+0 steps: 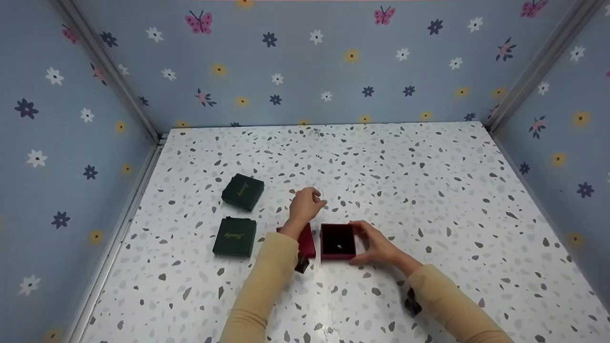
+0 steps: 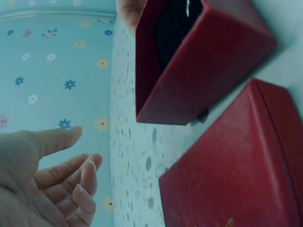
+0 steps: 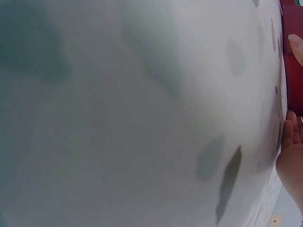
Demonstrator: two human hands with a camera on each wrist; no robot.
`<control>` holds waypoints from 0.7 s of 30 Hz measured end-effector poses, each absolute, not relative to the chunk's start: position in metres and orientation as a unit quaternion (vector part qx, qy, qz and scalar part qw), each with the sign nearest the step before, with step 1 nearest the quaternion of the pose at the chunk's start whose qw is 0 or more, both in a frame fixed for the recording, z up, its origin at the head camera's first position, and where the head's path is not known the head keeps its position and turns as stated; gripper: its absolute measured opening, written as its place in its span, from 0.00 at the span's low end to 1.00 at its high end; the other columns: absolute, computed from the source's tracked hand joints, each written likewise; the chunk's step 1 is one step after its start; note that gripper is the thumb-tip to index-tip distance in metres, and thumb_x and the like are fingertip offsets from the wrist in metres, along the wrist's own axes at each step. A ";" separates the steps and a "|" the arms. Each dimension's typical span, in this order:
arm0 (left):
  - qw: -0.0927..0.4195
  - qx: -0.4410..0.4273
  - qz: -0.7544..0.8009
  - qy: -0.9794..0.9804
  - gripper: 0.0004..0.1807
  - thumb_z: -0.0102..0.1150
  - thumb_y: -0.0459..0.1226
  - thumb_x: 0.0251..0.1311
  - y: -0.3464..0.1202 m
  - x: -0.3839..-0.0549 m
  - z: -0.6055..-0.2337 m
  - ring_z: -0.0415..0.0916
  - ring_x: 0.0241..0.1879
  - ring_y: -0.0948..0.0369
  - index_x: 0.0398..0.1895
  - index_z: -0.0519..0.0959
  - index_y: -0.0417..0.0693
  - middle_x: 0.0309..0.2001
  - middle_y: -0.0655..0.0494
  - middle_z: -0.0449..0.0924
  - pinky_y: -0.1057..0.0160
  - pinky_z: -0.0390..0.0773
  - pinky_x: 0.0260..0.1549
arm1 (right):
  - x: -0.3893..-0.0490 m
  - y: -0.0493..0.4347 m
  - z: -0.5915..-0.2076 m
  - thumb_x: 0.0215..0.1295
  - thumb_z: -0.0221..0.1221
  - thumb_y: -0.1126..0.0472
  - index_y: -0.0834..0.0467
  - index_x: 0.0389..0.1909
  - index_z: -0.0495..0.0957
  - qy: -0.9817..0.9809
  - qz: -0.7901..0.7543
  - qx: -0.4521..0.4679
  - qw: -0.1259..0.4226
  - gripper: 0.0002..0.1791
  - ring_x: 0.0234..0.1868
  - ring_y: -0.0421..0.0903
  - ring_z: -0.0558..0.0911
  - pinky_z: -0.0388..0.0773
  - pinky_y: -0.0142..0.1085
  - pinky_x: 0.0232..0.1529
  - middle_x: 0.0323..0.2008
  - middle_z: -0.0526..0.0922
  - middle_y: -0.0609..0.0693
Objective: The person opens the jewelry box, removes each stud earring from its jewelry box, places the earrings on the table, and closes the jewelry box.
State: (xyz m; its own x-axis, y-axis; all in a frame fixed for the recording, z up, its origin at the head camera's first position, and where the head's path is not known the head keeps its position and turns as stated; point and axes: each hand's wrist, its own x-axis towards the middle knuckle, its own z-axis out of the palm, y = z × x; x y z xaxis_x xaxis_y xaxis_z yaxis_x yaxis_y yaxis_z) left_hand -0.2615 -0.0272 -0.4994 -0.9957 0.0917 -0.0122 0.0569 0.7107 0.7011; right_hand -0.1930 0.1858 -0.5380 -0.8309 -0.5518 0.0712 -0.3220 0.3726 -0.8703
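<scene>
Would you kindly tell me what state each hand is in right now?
Left hand: open, fingers loosely curled, nothing visibly held.
Right hand: closed, holding the red box by its side.

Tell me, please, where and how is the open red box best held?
Probably grip the open red box across its front and back outer walls, coming from the right, where the right hand touches it. The flat walls are upright; the open top shows a small silvery item; the red lid crowds the left side.

Square red box (image 1: 338, 257), black insert (image 1: 336, 235); flat red lid (image 2: 227, 165); two square dark-green boxes (image 1: 234, 245) (image 1: 243, 189), gold-lettered; white tabletop (image 1: 410, 200), grey-speckled; blue wall (image 1: 329, 62), patterned with flowers and butterflies.
</scene>
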 end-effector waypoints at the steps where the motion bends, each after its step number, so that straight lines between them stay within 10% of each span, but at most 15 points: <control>1: 0.022 0.046 0.379 0.924 0.15 0.60 0.39 0.52 -0.027 -0.260 -0.499 0.75 0.28 0.57 0.39 0.77 0.37 0.29 0.52 0.78 0.59 0.74 0.29 | -0.193 0.186 -0.538 0.30 0.73 0.69 0.70 0.56 0.58 0.820 -0.493 -0.266 0.115 0.48 0.48 0.56 0.70 0.62 0.48 0.53 0.46 0.72 0.60; 10: 0.025 0.078 0.390 0.917 0.15 0.60 0.40 0.52 -0.020 -0.246 -0.493 0.72 0.23 0.59 0.40 0.78 0.39 0.28 0.53 0.78 0.61 0.72 0.27 | -0.196 0.188 -0.548 0.29 0.74 0.67 0.68 0.56 0.59 0.822 -0.489 -0.274 0.097 0.48 0.48 0.53 0.71 0.63 0.47 0.52 0.46 0.73 0.57; 17: 0.020 0.108 0.392 0.913 0.15 0.58 0.41 0.54 -0.015 -0.234 -0.493 0.73 0.23 0.58 0.40 0.78 0.39 0.27 0.53 0.79 0.54 0.67 0.48 | -0.206 0.195 -0.572 0.28 0.75 0.55 0.57 0.57 0.60 0.838 -0.465 -0.269 0.094 0.50 0.48 0.42 0.71 0.63 0.38 0.53 0.45 0.73 0.45; 21: 0.024 0.123 0.395 0.910 0.14 0.59 0.40 0.53 -0.012 -0.228 -0.495 0.73 0.24 0.60 0.39 0.78 0.39 0.28 0.54 0.78 0.62 0.73 0.31 | -0.207 0.196 -0.573 0.28 0.75 0.54 0.57 0.57 0.60 0.834 -0.469 -0.274 0.090 0.50 0.48 0.43 0.71 0.65 0.38 0.52 0.46 0.73 0.45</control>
